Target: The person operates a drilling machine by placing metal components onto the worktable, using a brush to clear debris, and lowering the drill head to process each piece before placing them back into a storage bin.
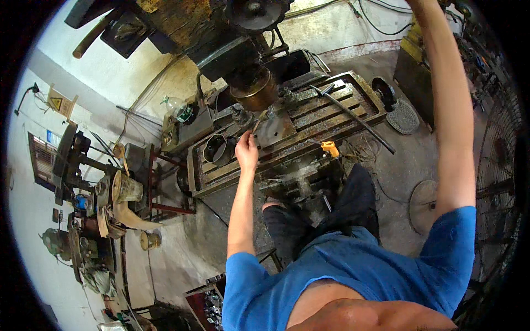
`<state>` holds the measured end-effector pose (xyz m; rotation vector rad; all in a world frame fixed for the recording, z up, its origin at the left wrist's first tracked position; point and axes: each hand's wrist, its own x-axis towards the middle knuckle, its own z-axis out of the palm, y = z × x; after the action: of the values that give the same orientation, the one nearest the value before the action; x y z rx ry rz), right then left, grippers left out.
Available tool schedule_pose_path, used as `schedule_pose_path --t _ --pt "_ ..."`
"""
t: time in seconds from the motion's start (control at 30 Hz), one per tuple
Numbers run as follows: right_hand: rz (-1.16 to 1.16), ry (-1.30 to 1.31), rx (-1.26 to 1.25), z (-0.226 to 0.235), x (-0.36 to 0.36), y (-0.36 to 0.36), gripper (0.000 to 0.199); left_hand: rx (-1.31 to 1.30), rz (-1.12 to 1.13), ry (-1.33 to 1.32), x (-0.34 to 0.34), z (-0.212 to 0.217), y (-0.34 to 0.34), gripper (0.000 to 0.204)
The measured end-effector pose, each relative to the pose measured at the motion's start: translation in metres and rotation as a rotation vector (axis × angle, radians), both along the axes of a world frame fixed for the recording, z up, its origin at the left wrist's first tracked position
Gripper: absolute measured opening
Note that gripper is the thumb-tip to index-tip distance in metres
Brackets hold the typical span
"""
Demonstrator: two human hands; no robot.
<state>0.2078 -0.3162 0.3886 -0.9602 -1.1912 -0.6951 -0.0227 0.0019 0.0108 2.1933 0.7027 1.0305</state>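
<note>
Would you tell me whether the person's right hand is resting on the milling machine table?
No: the right arm reaches up past the frame's top edge, hand unseen; only the left hand is at the table.

The person wore a short-sleeved blue T-shirt (353, 265) and dark trousers (326, 215); both forearms were bare, and the left hand (247, 150) wore no glove.

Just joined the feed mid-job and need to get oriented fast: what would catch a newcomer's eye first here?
First, the big grimy milling machine at top centre, its round brass-coloured head hanging over the slotted table. The left hand reaches to the table beside a flat metal workpiece. The right arm stretches up out of the frame at top right, its hand unseen; a long dark bar lies across the table.
</note>
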Motion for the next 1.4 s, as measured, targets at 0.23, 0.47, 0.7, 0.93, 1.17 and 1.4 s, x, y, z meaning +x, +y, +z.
schedule_pose_path --t 0.23,0.47,0.7,0.93,1.17,1.4 --pt "0.099 0.167 -0.562 -0.282 -0.054 -0.034 0.04 0.41 0.259 0.053 -0.095 0.019 0.041 0.021" --pt "0.166 1.06 -0.954 -0.528 -0.057 0.023 0.032 0.528 0.317 0.728 -0.103 0.029 0.069 0.033" --pt "-0.066 1.176 -1.131 -0.53 -0.072 0.059 0.025 0.369 0.347 0.674 -0.119 0.033 0.054 0.048" --pt "0.476 0.932 -0.649 -0.417 -0.096 0.031 0.056 0.122 0.522 0.607 -0.259 0.058 0.038 0.041" --pt "-0.42 -0.083 -1.563 -0.32 -0.114 0.072 0.03 -0.082 0.819 0.393 -0.5 -0.035 0.015 0.04" --pt "-0.623 -0.17 -1.656 -0.328 -0.09 0.181 0.029 -0.227 1.13 0.438 -0.612 -0.021 -0.095 0.043"
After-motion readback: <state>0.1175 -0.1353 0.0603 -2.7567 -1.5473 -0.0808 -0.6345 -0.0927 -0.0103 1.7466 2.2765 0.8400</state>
